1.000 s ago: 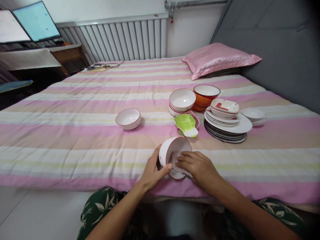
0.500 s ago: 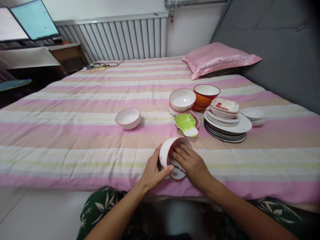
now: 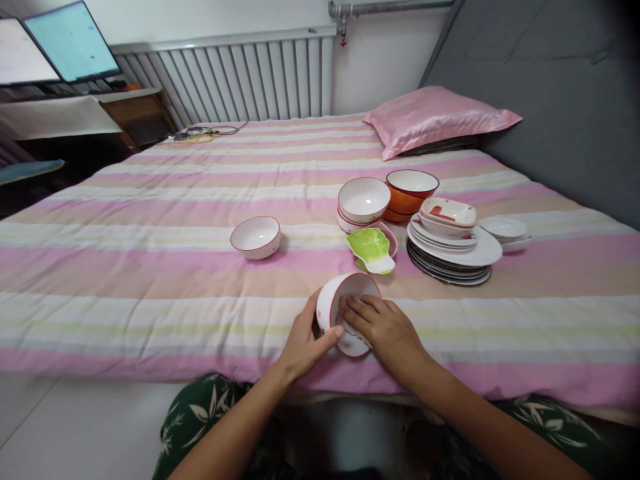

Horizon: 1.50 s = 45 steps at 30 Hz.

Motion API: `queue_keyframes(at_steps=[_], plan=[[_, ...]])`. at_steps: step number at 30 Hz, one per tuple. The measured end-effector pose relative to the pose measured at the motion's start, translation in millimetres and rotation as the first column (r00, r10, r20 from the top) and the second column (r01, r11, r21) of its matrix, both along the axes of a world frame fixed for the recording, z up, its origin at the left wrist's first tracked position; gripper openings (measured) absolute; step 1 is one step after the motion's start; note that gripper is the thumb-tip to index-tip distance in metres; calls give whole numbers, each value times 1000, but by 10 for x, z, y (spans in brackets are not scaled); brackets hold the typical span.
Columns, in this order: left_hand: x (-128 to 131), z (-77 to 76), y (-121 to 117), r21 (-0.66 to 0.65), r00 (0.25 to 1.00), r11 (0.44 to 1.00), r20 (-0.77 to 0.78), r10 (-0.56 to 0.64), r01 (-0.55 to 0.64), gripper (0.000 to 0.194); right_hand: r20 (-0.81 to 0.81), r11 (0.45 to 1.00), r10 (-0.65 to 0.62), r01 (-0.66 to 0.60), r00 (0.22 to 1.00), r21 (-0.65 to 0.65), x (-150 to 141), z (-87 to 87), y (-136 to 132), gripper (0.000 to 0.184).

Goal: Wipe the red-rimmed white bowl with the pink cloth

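A white bowl with a red rim (image 3: pixel 326 301) is tilted on its side near the bed's front edge, its opening turned toward my right. My left hand (image 3: pixel 306 341) is closed around its left side, thumb over the rim. My right hand (image 3: pixel 389 328) reaches into the bowl, fingers pressing what looks like a crumpled white cloth (image 3: pixel 350 323) against the inside; the hand covers most of it. Just beyond the bowl lies a green leaf-shaped dish (image 3: pixel 371 247), overlapping a pink dish (image 3: pixel 389 235).
Another red-rimmed bowl (image 3: pixel 256 238) stands alone to the left. Stacked white bowls (image 3: pixel 364 200), orange bowls (image 3: pixel 406 200), plates (image 3: pixel 487 248) topped by a rectangular dish (image 3: pixel 449 213), and small white dishes (image 3: pixel 505 229) sit at right. A pink pillow (image 3: pixel 440 120) and cables (image 3: pixel 210 131) lie farther back.
My right fingers have shifted inside the bowl and bent differently, exposing more of the white cloth. The bowl has moved very slightly up and left in view.
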<state>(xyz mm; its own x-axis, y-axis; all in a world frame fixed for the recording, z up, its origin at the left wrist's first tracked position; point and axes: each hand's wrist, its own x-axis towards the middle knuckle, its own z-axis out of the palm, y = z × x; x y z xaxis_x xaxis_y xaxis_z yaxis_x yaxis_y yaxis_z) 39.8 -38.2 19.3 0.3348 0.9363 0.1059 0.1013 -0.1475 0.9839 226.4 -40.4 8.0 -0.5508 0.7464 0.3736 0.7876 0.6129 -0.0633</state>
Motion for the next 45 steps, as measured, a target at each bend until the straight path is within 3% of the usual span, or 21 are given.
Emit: queue_keyframes(at_steps=[6, 13, 19, 25, 32, 40, 45], plan=[[3, 8, -1, 14, 1000, 1000, -9, 3, -3, 62, 31, 999, -7, 9, 1000, -47, -12, 58, -40, 25], [-6, 11, -5, 19, 999, 1000, -35, 15, -14, 62, -11, 977, 14, -16, 1000, -211, 31, 214, -53, 23], [-13, -5, -5, 36, 999, 999, -46, 25, -24, 63, -162, 917, 20, -83, 987, -390, 104, 317, -102, 38], [-22, 6, -5, 12, 1000, 1000, -12, 3, -3, 62, -336, 827, -91, -117, 938, -549, 203, 454, -86, 41], [-18, 1, 1, 11, 1000, 1000, 22, 13, -13, 60, -531, 667, -230, -265, 816, -696, 392, 596, 14, 23], [-34, 13, 0, -16, 999, 1000, 45, 0, 0, 62, -681, 653, -433, -314, 591, -689, 479, 473, 105, 15], [-41, 8, -1, -23, 999, 1000, 46, 0, 1, 63, -692, 639, -455, -335, 561, -692, 467, 447, 116, 13]])
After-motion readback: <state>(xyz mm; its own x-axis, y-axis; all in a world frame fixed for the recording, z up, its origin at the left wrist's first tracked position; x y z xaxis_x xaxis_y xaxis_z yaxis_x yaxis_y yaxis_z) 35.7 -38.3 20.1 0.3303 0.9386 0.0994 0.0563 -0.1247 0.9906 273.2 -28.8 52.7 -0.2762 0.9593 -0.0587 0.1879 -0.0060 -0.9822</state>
